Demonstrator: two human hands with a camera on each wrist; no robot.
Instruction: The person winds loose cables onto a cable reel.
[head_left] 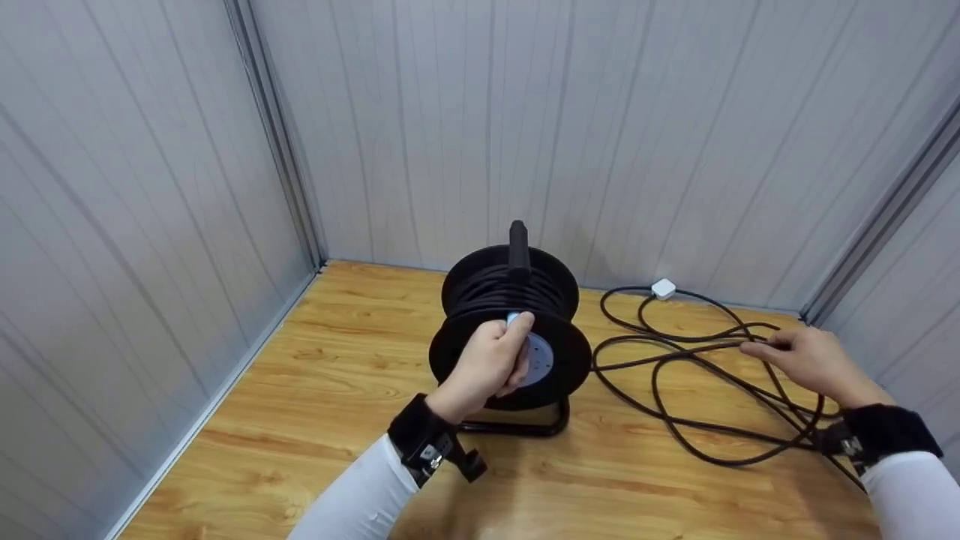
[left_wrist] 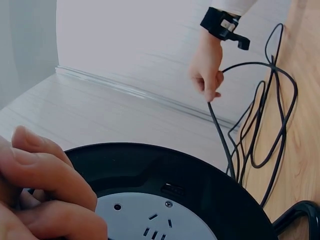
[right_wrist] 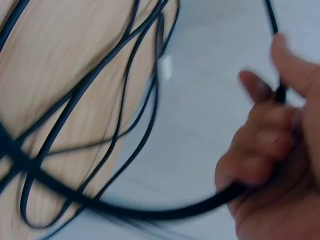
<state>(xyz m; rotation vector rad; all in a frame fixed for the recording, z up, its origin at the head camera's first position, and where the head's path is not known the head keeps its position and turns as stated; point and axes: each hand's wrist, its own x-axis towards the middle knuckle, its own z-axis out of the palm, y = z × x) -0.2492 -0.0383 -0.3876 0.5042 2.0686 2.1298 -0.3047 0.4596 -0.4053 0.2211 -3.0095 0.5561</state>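
Observation:
A black cable reel (head_left: 452, 339) stands on its tubular frame, with several turns of cable wound on its drum. My left hand (head_left: 491, 356) grips a small light-blue knob (head_left: 513, 317) on the reel's near face, most of it hidden by the fingers. Beside that hand shows the reel's pale socket panel (left_wrist: 185, 225). To the right, my right hand (head_left: 814, 364) holds the loose black cable (right_wrist: 150, 215) above the floor. In the right wrist view the cable runs through its curled fingers, and one stretch leads toward the reel in the left wrist view.
Loose loops of cable lie on the wood-patterned floor (head_left: 337, 420) at the right. A white plug (head_left: 663, 289) sits near the back wall (head_left: 450, 135). Pale panels also stand at left and right. The reel's black carrying handle (head_left: 518, 251) sticks up at the back.

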